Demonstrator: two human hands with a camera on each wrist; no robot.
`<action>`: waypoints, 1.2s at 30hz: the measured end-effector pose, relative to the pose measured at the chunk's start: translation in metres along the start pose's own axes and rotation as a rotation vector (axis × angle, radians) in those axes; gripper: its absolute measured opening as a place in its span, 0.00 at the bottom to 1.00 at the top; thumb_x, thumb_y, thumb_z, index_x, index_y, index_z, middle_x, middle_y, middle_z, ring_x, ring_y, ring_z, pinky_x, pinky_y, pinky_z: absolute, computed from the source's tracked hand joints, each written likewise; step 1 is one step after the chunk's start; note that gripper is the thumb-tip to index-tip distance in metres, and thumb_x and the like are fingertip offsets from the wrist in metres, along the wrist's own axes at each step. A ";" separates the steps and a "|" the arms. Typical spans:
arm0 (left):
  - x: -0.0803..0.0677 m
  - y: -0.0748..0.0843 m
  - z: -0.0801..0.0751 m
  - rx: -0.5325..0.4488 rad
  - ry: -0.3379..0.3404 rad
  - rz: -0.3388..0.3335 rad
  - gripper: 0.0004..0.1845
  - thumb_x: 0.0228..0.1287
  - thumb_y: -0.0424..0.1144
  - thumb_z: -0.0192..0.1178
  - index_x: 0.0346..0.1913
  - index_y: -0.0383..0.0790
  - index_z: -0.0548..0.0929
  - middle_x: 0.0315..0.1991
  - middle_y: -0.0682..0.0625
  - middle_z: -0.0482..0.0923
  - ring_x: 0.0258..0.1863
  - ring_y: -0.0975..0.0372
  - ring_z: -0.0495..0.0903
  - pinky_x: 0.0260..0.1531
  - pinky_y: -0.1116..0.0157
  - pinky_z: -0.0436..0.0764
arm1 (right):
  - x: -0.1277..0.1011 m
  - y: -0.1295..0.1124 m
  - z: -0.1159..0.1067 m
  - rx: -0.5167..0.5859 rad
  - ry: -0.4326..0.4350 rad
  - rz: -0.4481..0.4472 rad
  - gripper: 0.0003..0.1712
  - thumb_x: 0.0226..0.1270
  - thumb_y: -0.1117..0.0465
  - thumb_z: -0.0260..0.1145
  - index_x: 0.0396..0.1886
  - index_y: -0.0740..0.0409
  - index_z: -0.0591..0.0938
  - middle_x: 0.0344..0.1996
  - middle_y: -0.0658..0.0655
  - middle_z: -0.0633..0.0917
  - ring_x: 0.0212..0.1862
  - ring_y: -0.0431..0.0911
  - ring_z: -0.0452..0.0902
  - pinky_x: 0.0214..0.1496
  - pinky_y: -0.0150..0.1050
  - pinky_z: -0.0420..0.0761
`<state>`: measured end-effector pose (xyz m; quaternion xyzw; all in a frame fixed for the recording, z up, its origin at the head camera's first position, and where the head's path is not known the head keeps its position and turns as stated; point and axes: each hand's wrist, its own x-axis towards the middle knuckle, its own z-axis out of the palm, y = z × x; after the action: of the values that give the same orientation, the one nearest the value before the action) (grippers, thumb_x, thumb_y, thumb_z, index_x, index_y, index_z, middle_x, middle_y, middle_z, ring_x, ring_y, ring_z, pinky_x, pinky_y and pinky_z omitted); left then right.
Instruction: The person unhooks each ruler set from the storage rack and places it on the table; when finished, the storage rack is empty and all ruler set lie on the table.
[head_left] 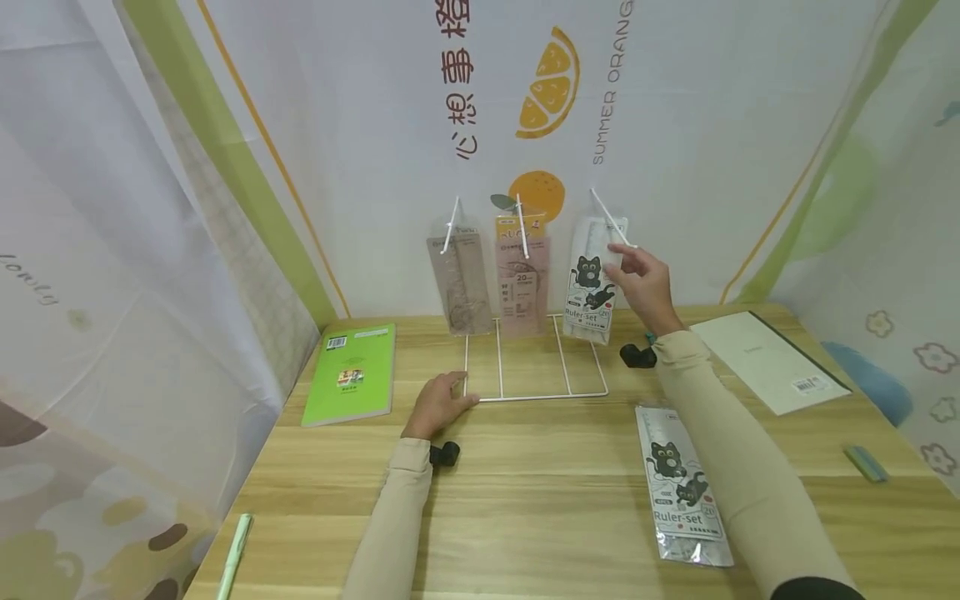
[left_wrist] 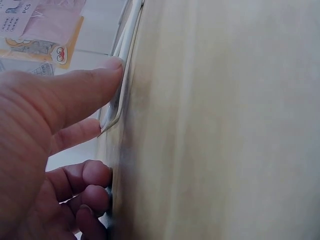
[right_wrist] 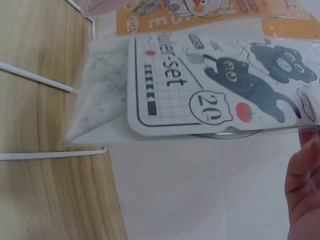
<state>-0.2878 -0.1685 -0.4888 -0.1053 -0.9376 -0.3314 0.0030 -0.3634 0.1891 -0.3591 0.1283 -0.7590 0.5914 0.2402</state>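
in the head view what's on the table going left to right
pen → green book → left hand → wire rack → ruler set pack → white booklet → eraser

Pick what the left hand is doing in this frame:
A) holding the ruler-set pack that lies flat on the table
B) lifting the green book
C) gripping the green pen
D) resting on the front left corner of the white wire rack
D: the left hand rests on the table with its fingers on the front left corner of the white wire rack; the green book lies apart, untouched.
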 end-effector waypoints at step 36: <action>-0.001 0.002 0.001 0.005 0.016 0.021 0.29 0.66 0.44 0.68 0.65 0.31 0.77 0.63 0.34 0.77 0.65 0.40 0.74 0.66 0.44 0.72 | -0.091 -0.024 -0.052 -0.036 -0.035 -0.155 0.22 0.61 0.75 0.71 0.57 0.69 0.82 0.27 0.44 0.81 0.16 0.35 0.69 0.22 0.24 0.73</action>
<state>-0.2859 -0.1662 -0.4884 -0.1123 -0.9373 -0.3296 0.0141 -0.2632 0.2249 -0.3763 0.1923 -0.7614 0.5550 0.2743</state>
